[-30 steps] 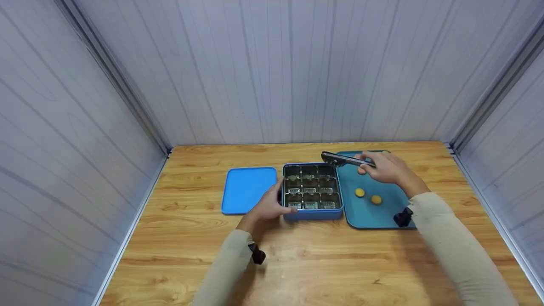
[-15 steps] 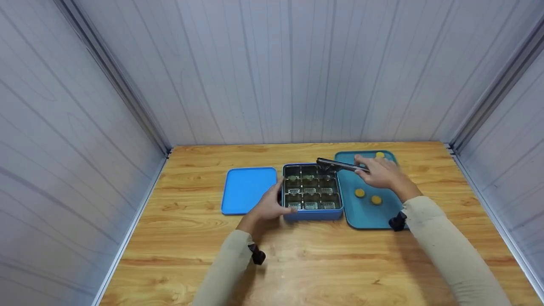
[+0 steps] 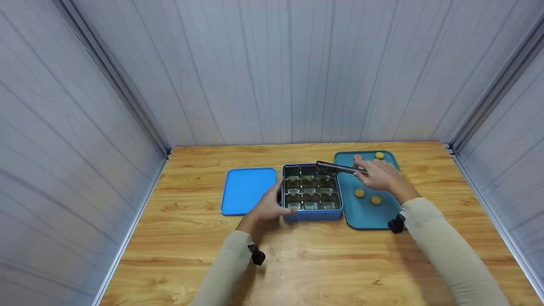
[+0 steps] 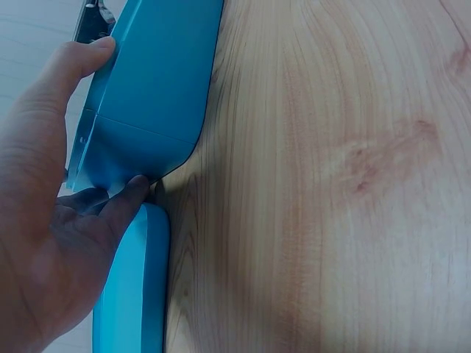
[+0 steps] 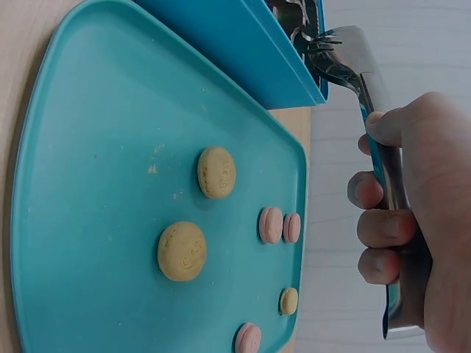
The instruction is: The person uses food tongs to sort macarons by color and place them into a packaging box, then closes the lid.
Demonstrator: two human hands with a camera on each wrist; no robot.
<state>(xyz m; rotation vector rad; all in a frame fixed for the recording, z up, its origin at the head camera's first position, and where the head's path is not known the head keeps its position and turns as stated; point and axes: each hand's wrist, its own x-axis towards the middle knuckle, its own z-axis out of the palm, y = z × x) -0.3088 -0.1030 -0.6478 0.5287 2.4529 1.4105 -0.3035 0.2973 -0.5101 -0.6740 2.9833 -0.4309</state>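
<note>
My left hand (image 3: pixel 268 205) grips the near left corner of a blue box (image 3: pixel 313 216), its thumb on the front rim and its fingers along the left side. Inside the box sits a clear plastic insert (image 3: pixel 311 187) split into square compartments. In my right hand (image 3: pixel 381 175) are metal tongs (image 3: pixel 346 168), fingers wrapped round the handle. Their fork-like tips (image 5: pixel 324 45) reach over the back right compartment, and what lies between them is hidden. Yellow macarons (image 5: pixel 182 251) and pink macarons (image 5: pixel 271 224) lie on a teal tray (image 5: pixel 88 147) below this hand.
A flat blue lid (image 3: pixel 247 191) lies left of the box, close to my left hand. The tray stands right against the box's right side. Pale panel walls (image 3: pixel 263 72) rise behind the wooden table (image 3: pixel 297 263) and on both sides.
My right hand has moved left and toward me, and the tongs' tips have come down from above the box's back right corner into that compartment's area. My left hand stays put.
</note>
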